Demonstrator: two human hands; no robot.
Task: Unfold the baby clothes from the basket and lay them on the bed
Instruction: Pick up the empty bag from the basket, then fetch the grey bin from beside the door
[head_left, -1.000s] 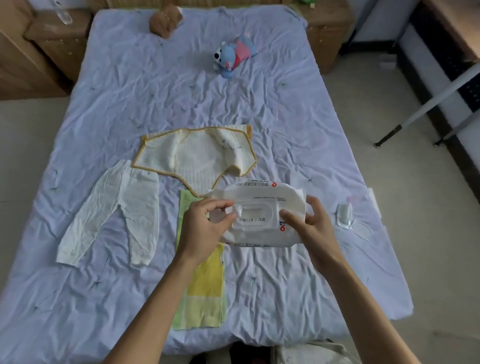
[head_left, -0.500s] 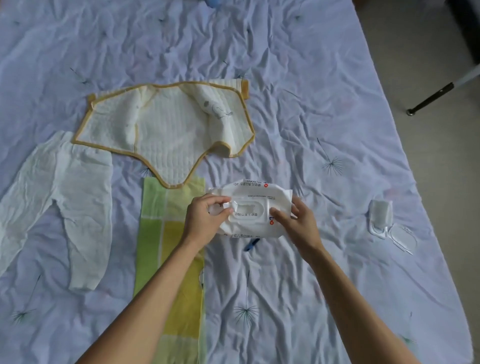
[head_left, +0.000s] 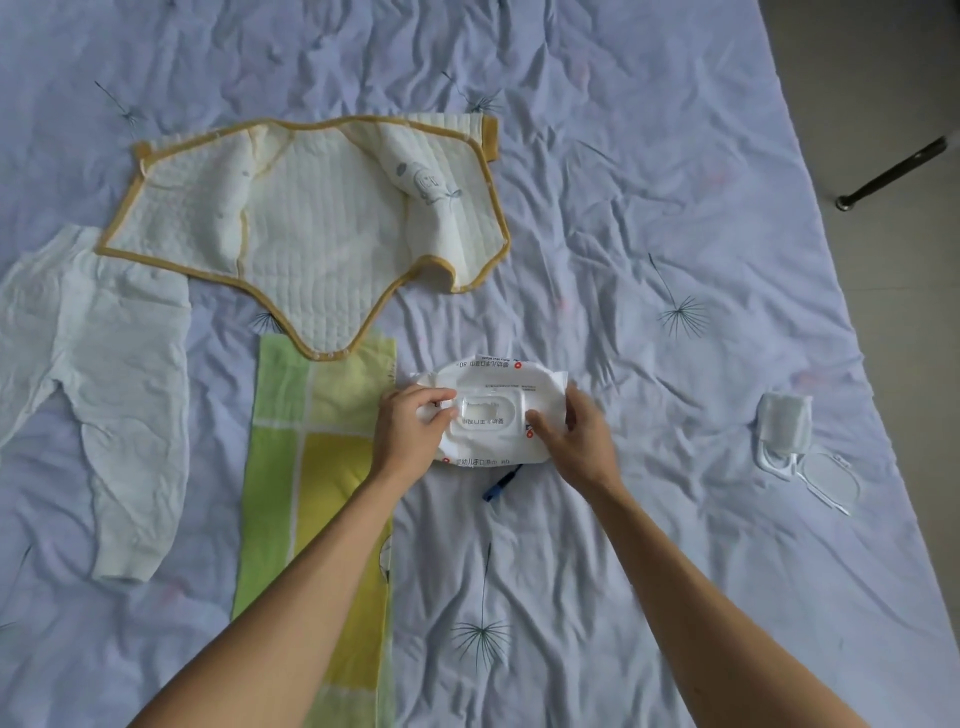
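Two hands (head_left: 498, 431) grip one wipes pack (head_left: 488, 410); three garments (head_left: 306, 228) laid flat.

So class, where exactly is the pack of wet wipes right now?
In the head view, the pack of wet wipes sits centre, held between left hand and right hand, just right of the green-yellow cloth.

white wipes pack (head_left: 488, 415), blue pen (head_left: 500, 483), clear plastic lid (head_left: 828, 475), dark pole (head_left: 891, 174)

The bed sheet (head_left: 649, 156) is crinkly matt lilac cloth, the quilted vest (head_left: 322, 228) soft padded cotton, the pants (head_left: 119, 374) thin crinkled gauze, and the wipes pack (head_left: 488, 415) smooth, slightly shiny plastic.
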